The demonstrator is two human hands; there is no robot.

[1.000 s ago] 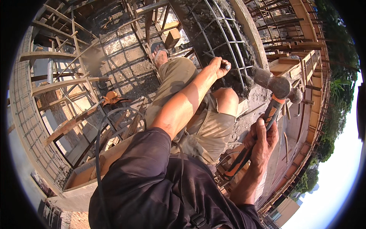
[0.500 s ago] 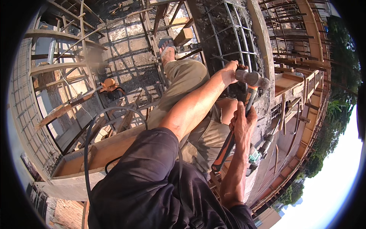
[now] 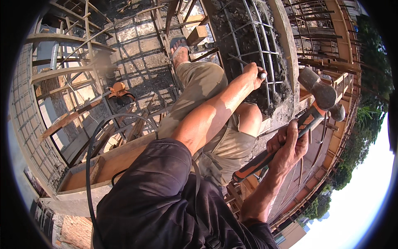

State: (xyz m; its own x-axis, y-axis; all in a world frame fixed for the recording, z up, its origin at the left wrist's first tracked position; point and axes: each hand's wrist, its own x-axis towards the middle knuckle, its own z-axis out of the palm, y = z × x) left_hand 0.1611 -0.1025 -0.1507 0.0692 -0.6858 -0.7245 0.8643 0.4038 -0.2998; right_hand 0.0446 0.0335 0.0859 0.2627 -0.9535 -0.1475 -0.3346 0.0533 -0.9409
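My left hand (image 3: 253,75) is closed around a steel chisel (image 3: 262,76), its rounded end showing beside my thumb. The chisel's thin shaft reaches out past my fingers toward the upper left, over rough concrete inside a rebar cage (image 3: 263,52). Raised to the right, my right hand (image 3: 289,143) grips a hammer (image 3: 311,118) by its black and orange handle. The worn metal head stands well apart from the chisel, above the timber at the right.
A timber formwork board (image 3: 286,45) runs along the cage's right side. My sandalled foot (image 3: 180,50) rests near a wooden block (image 3: 197,35). A black cable (image 3: 89,166) loops at my left. Rebar mesh and an orange object (image 3: 119,89) lie lower down.
The hammer has swung up and right, away from the chisel end, with my right hand rising too. My left hand keeps the chisel in nearly the same place.
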